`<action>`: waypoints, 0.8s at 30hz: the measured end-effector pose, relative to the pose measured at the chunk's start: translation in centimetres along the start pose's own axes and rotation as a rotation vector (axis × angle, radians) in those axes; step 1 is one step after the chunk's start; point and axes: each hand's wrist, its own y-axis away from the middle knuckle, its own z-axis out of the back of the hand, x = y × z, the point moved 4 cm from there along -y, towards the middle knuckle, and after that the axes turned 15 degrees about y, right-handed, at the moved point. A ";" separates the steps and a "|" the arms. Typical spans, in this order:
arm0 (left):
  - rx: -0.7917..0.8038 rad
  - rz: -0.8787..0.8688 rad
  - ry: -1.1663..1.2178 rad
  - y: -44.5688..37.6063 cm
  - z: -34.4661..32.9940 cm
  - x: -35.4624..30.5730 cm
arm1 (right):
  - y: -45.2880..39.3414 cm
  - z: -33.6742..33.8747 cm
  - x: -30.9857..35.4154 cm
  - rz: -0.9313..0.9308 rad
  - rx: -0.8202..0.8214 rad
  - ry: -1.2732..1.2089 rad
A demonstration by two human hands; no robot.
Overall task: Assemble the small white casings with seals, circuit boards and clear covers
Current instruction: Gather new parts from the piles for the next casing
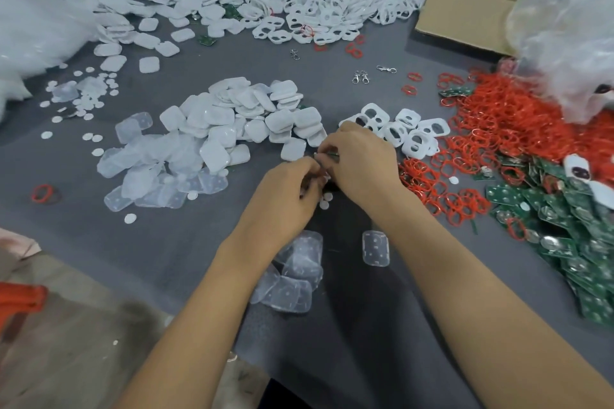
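Grey cloth covers the counter where our left hand and right hand meet, each grip pinching 1 small part between them, too hidden to identify. White casings lie just beyond our right hand, red seals and green circuit boards right, clear covers left.

Both bare forearms are reaching forward over the table and converging at centre. The left hand and right hand are meeting fingertip to fingertip, backs up, fingers curling inward and pinching a small part, mostly hidden between them.
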 end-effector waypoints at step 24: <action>0.226 -0.091 0.290 9.1 -8.4 -6.9 | 19.7 7.5 -11.3 -0.324 -0.220 -0.640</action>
